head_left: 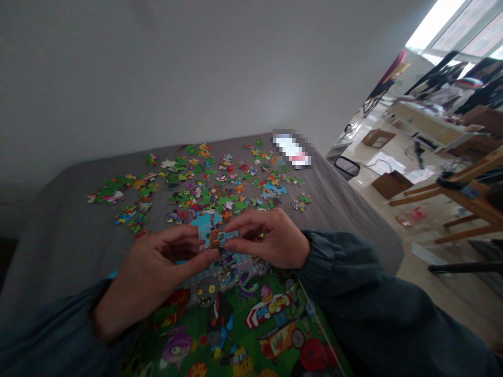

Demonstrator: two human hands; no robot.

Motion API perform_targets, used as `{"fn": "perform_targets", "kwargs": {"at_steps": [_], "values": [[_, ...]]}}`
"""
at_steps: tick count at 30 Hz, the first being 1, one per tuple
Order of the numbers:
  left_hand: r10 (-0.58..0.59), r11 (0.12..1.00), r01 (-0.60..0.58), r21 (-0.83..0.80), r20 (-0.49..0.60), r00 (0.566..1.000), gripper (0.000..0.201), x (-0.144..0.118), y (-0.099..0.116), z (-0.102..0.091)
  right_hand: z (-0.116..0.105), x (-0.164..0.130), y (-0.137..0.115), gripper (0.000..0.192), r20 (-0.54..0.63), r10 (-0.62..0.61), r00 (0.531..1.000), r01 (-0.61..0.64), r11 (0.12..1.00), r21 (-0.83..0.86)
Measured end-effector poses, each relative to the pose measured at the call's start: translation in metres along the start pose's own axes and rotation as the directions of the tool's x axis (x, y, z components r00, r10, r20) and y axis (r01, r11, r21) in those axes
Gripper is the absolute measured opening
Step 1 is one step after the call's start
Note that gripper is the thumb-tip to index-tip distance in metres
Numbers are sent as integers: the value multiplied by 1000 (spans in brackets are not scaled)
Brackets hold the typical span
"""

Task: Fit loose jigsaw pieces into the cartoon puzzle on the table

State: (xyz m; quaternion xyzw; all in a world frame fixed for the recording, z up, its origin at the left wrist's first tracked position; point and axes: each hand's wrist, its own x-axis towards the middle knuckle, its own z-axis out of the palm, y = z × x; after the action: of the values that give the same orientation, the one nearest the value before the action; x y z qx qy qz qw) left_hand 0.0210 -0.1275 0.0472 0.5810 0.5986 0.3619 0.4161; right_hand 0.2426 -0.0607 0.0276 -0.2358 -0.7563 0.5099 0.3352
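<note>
A small joined cluster of light-blue jigsaw puzzle pieces (207, 222) is held up between my two hands, above the near part of the table. My left hand (157, 269) grips its left and lower edge, thumb in front and fingers behind. From the right, my right hand (271, 235) pinches a blue puzzle piece (231, 236) at the cluster's side; whether it is fully locked in, I cannot tell. Below my hands lies a colourful cartoon picture board (231, 324) with zombies and plants, its upper part partly covered by my hands.
Many loose puzzle pieces (196, 167) spread over the grey cloth-covered table (334, 204). A lit phone (293, 150), blurred out, lies at the far right edge. Behind is a pale wall (176, 78). Cardboard boxes (392, 183) and a wooden chair (424, 196) stand at right.
</note>
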Motion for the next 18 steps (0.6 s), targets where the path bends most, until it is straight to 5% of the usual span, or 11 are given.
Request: {"fn": "perform_targets", "kwargs": {"at_steps": [13, 18], "values": [[16, 997, -15, 79, -8, 1000, 27, -1, 9, -1, 0, 1, -1, 28, -12, 94, 996, -93, 994, 51], [42, 993, -41, 110, -7, 999, 32, -1, 8, -1, -1, 1, -3, 23, -14, 27, 1000, -27, 999, 32]]}}
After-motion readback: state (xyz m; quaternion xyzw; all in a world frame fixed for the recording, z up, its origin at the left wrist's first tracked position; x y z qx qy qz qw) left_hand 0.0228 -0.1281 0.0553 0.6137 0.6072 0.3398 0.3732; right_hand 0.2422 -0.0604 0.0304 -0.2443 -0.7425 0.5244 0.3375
